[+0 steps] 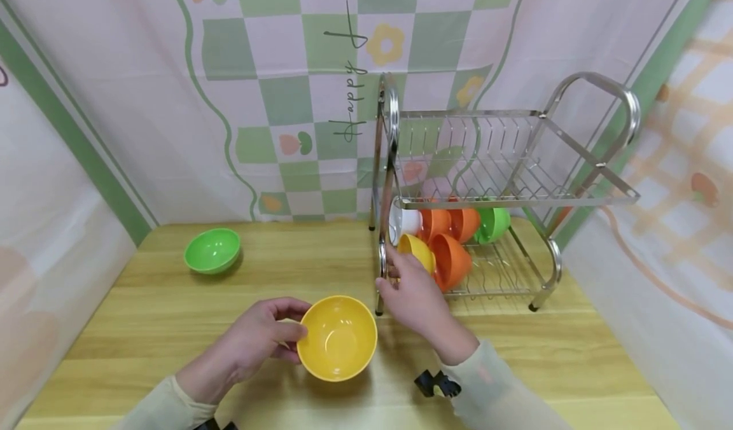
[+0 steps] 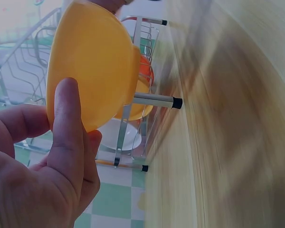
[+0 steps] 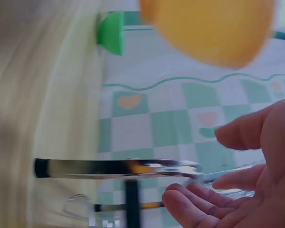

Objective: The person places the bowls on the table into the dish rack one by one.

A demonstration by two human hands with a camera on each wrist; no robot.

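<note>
A yellow bowl (image 1: 338,339) is held above the table near its front by my left hand (image 1: 254,338), which pinches its left rim between thumb and fingers. Its inside faces up toward the head camera, tilted. My right hand (image 1: 417,296) is at the left post of a metal dish rack (image 1: 515,202), with nothing in its grip. In the right wrist view its fingers (image 3: 185,204) are spread and loosely bent near that post; contact is unclear. Just behind this hand, another yellow bowl (image 1: 417,250) stands on edge in the lower tier, beside a large orange bowl (image 1: 451,261).
Behind those bowls, the lower tier holds a white bowl (image 1: 405,221), two smaller orange bowls (image 1: 465,224) and a green one (image 1: 494,224). A green bowl (image 1: 212,250) sits at the back left of the wooden table (image 1: 143,315). Printed cloth (image 1: 280,99) hangs around the table.
</note>
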